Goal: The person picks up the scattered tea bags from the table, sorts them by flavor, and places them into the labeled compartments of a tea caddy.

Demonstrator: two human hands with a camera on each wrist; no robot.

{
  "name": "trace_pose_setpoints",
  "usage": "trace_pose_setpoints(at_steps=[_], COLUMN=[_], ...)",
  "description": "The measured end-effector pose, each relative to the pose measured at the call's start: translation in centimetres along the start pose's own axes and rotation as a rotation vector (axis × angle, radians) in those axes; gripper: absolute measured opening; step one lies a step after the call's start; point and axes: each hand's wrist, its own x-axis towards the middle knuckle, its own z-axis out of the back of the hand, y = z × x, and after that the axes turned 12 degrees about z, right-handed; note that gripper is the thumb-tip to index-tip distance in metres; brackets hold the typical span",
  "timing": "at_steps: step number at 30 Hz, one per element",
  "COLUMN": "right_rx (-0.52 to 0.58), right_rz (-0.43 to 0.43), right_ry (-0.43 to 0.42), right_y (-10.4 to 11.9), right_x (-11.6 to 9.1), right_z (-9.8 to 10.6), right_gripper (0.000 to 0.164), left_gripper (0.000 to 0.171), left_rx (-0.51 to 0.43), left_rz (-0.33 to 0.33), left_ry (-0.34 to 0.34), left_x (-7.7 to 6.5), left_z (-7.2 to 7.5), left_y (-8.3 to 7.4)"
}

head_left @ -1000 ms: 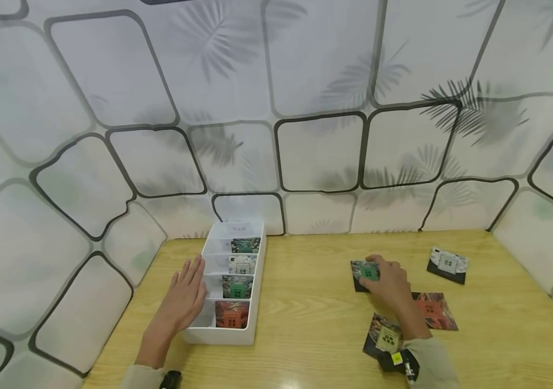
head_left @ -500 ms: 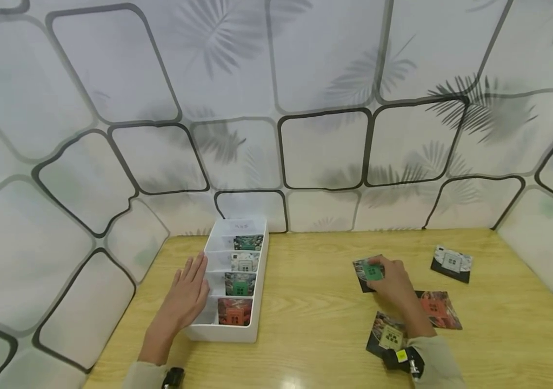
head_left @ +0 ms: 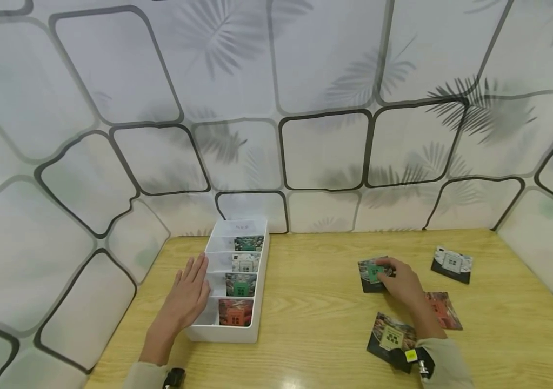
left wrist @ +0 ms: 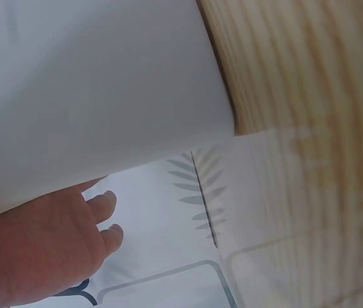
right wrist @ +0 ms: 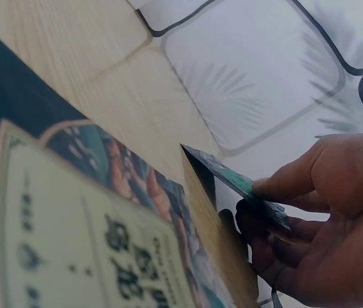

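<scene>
My right hand [head_left: 406, 285] pinches a flat square packet with a green label [head_left: 368, 274] at one edge. In the right wrist view the thumb lies on top of this tilted packet [right wrist: 233, 181], with curled fingers beneath it. My left hand [head_left: 184, 296] rests with its fingers extended along the left side of a long white divided box [head_left: 222, 334]. The left wrist view has the smooth box wall [left wrist: 117, 90] in front of that hand [left wrist: 40, 250]. Inside the box stand a red packet [head_left: 235, 313], a green packet [head_left: 240, 284], a white packet [head_left: 245, 263] and a teal packet [head_left: 249, 243].
On the wooden table [head_left: 315, 302] lie a yellow-labelled packet [head_left: 390, 337], a red packet [head_left: 444, 312] partly behind my right forearm, and a white-and-black packet [head_left: 452, 263] farther right. A patterned fabric wall [head_left: 322, 151] borders the table at the back and sides.
My right hand has shifted slightly right with the green-labelled packet, and more of the packet's face shows. The left hand stays against the box.
</scene>
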Motion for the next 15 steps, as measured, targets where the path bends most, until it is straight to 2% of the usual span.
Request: trace_pose_setpoints(at_steps=[7, 15], right_rx=[0.045, 0.1], right_rz=[-0.023, 0.025], right_ry=[-0.02, -0.037], right_y=[0.21, 0.6], right_x=[-0.23, -0.4], right_z=[0.51, 0.87], right_gripper=[0.039, 0.044], left_gripper=[0.055, 0.055], left_rx=[-0.007, -0.007], left_rz=[0.003, 0.001], left_ry=[0.008, -0.005], left_x=[-0.03, -0.02], left_z=[-0.07, -0.09], left_y=[0.08, 0.02])
